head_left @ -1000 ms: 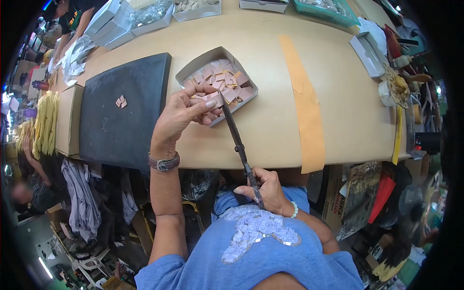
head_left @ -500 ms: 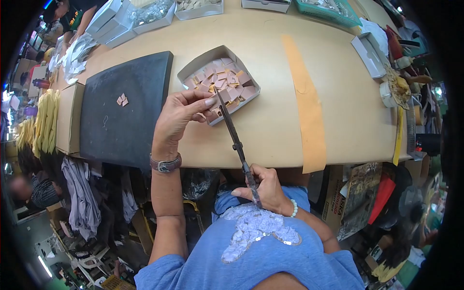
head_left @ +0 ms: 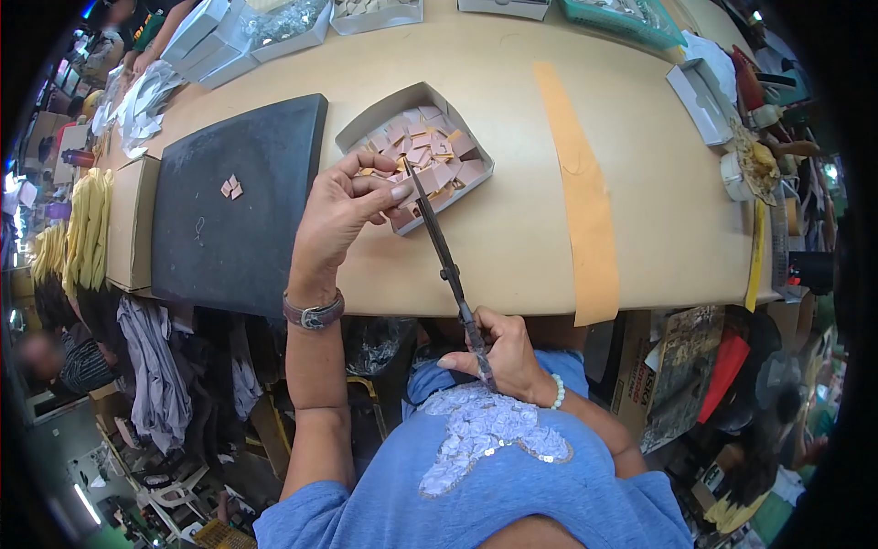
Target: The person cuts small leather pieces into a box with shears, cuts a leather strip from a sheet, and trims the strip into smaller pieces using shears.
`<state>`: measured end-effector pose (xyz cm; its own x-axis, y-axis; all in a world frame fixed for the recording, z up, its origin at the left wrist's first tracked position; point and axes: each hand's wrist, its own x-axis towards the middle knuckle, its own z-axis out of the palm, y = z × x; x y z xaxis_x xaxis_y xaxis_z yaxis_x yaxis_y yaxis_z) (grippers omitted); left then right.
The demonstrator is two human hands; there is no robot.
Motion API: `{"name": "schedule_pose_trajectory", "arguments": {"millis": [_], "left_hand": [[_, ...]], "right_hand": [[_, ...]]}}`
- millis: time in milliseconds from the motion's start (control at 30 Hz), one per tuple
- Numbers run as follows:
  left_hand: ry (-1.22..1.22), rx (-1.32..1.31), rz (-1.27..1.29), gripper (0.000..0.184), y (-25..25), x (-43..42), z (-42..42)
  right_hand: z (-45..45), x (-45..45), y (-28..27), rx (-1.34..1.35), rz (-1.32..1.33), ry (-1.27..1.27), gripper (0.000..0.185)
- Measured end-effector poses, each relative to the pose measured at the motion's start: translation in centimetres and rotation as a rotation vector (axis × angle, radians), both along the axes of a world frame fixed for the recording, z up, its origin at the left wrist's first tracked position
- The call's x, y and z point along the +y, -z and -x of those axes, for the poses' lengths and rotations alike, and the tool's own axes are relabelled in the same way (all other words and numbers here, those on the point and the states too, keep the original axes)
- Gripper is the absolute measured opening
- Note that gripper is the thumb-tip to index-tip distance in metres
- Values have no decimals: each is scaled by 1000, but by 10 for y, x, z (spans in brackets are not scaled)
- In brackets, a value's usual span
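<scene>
My right hand is wrapped around the dark handles of a long pair of scissors, low by the table's front edge. The blades point up and away, with their tips over a white cardboard box. Many small pinkish-brown and orange cut pieces fill that box. My left hand, with a watch on its wrist, is closed in a pinch beside the blade tips. What its fingertips hold is too small to make out against the pieces behind.
A black board lies to the left, bearing several small pink pieces. An orange strip runs down the table at right. Boxes and a green tray stand along the back. Another person's arm is at far left.
My left fingers have shifted slightly at the blade tips, the index finger now more bent and raised. My right hand and the scissors have hardly moved.
</scene>
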<state>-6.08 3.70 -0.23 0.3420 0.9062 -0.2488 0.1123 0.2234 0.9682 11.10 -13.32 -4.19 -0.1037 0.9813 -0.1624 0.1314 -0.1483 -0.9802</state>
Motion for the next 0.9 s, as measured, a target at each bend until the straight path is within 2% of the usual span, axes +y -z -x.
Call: {"name": "schedule_pose_trajectory", "arguments": {"millis": [900], "left_hand": [[-18,-60,11,35,-1,3,0]], "right_hand": [[5,0,5,-55,-69,80,39]]}}
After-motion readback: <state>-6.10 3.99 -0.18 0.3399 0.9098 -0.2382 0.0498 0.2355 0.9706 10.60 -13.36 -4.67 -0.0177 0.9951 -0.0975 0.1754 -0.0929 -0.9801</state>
